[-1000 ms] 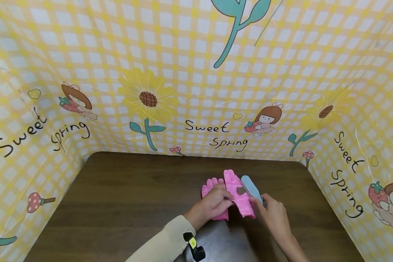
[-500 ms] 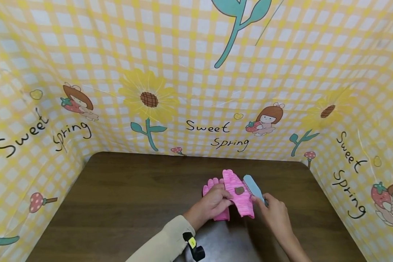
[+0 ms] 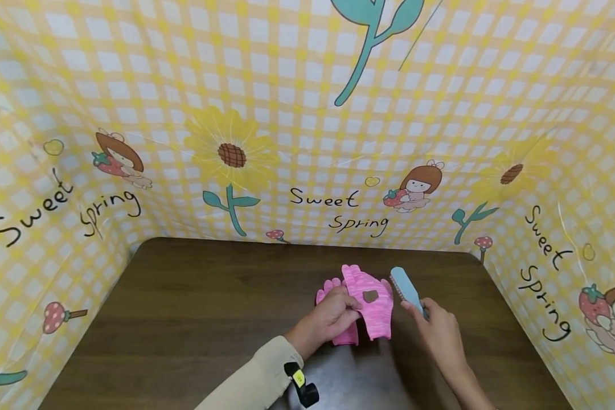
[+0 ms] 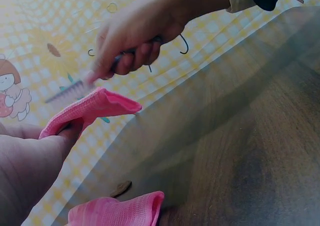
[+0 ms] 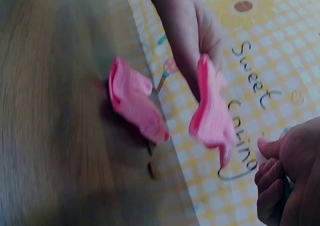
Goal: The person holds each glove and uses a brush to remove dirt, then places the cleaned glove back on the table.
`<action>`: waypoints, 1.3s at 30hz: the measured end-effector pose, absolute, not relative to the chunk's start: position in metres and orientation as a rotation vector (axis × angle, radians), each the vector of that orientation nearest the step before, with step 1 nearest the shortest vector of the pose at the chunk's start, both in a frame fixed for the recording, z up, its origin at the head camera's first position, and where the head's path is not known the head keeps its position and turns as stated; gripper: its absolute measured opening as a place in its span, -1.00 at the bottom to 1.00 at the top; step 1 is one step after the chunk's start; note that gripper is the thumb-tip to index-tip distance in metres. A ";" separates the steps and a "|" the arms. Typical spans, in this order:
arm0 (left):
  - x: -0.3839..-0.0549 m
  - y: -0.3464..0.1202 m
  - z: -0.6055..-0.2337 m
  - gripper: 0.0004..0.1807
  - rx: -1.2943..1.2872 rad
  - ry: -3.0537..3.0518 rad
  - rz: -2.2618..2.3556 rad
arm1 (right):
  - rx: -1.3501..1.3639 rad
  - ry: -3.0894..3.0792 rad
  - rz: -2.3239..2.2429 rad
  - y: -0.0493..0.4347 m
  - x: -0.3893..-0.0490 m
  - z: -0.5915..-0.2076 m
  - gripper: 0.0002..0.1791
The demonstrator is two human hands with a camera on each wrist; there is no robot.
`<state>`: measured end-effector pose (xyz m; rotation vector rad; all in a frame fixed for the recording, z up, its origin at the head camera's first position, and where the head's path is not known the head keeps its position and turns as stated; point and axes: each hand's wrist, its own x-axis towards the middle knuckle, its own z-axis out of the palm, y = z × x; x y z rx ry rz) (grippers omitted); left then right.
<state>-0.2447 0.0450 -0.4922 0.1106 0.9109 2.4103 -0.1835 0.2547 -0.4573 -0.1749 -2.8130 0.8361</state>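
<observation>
My left hand [image 3: 333, 313] pinches a pink knitted glove [image 3: 379, 313] by its left side, raised above the table. A brown patch [image 3: 370, 296] shows on the glove's face. To the right, my right hand [image 3: 441, 330] grips a light-blue brush [image 3: 406, 285] by its handle. Its bristles face the glove, with a small gap between them in the head view. The brush is blurred in the left wrist view. A second pink glove [image 3: 345, 336] lies on the table, partly hidden behind my left hand.
In the left wrist view a small brown piece [image 4: 121, 188] lies by the second glove, its kind unclear. The dark wooden table [image 3: 195, 307] ends against a yellow checked cloth [image 3: 297, 142], which also rises at both sides.
The brush has moved up and to the right, off the glove's edge. The held glove has turned slightly and shifted left, showing more of its right side and the whole brown patch.
</observation>
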 end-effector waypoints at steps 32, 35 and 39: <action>-0.243 0.044 -0.491 -0.26 0.121 0.896 2.408 | -0.207 -2.911 0.769 0.259 -0.178 -0.461 -0.48; -0.243 0.042 -0.491 -0.31 0.125 0.904 2.411 | -0.234 -2.917 0.754 0.266 -0.177 -0.462 -0.45; -0.242 0.041 -0.491 -0.44 0.100 0.902 2.420 | -0.233 -2.872 0.753 0.267 -0.176 -0.461 -0.49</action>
